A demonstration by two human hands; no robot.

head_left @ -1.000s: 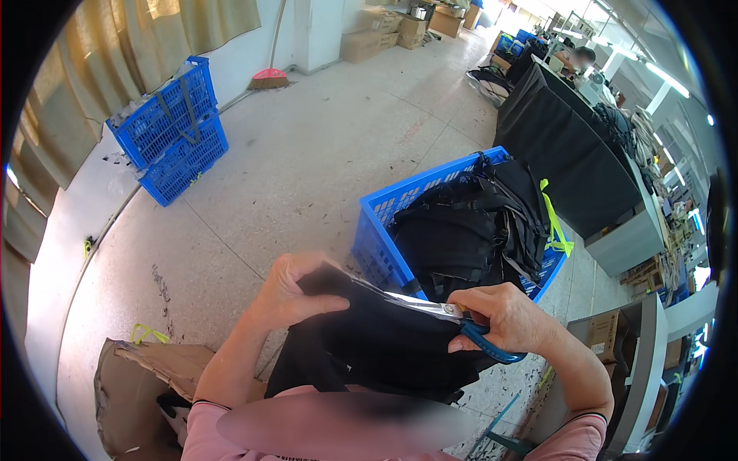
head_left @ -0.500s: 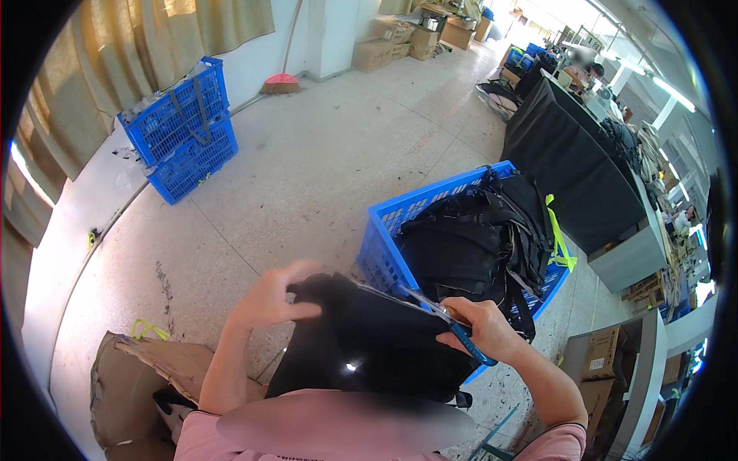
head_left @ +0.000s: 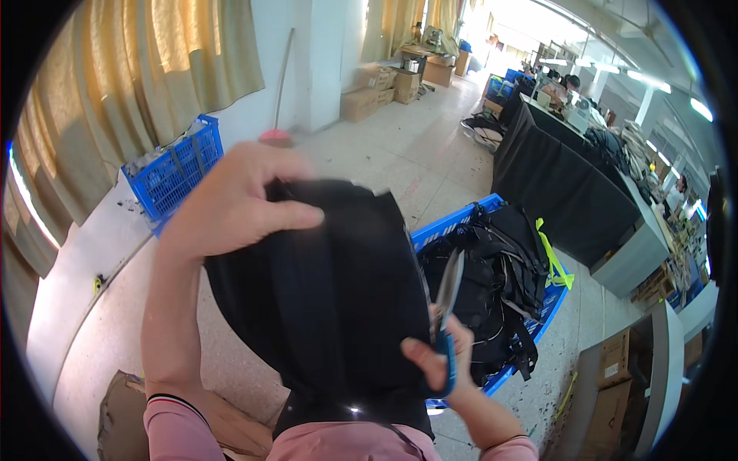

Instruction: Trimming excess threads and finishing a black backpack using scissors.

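A black fabric bag (head_left: 338, 300) stands upright against my body, its top edge raised. My left hand (head_left: 238, 203) is closed on its upper left corner, thumb in front. In my right hand (head_left: 459, 365) are scissors (head_left: 452, 280) with blue handles, their blades pointing up beside the bag's right edge. The right thumb reaches toward the front of the bag; whether it touches the cloth is hard to tell. Behind the scissors, several black backpacks (head_left: 515, 253) fill a blue plastic crate (head_left: 555, 323), and a bright yellow-green strap (head_left: 552, 250) hangs over its side.
To the left, a blue crate (head_left: 175, 173) stands by the curtained wall. An opened cardboard carton (head_left: 123, 415) is at the lower left. On the right are a black-draped table (head_left: 565, 184) and a grey shelf (head_left: 661, 369) with boxes. People sit farther back.
The bag has been lifted and turned upright, with my left hand rising at its corner. The scissors have swung from lying along the bag's edge to pointing up.
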